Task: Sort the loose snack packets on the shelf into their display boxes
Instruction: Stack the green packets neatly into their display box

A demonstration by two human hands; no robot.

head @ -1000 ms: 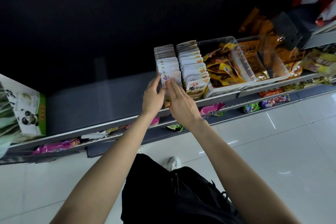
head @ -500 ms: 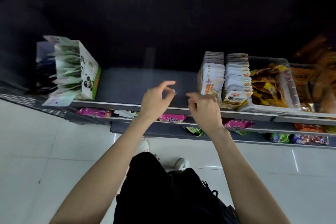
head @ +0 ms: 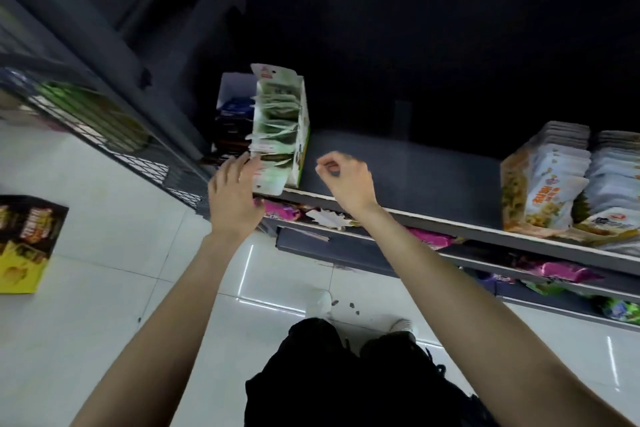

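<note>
Person stands close to the shelf (head: 408, 180), dark clothing and pale shoes low in frame, both forearms raised toward it.

Left hand (head: 233, 196) is nearest the green box (head: 301, 135): fingers straight and spread fairly wide, holding nothing, tips at the box's open front, touching or just short of the front green packets (head: 277, 121); blur makes it hard to say which. My guess is it's there to steady or straighten that row, since the packets lean out unevenly.

Right hand (head: 346, 182) hovers over the bare shelf stretch just right of the green box, fingers curled in loosely, thumb and forefinger near each other. No packet visible in it. It looks empty, probably ready to pinch.

Under the shelf lip, loose pink packets (head: 282, 211) and a white wrapper (head: 327, 218) lie on a lower ledge, likely still to be sorted.

Further right, well apart from the hands, white packets (head: 554, 184) stand packed upright in their box, already tidy. A dark box sits behind the green one.

On the floor far left, a yellow carton (head: 26, 243), out of reach.
</note>
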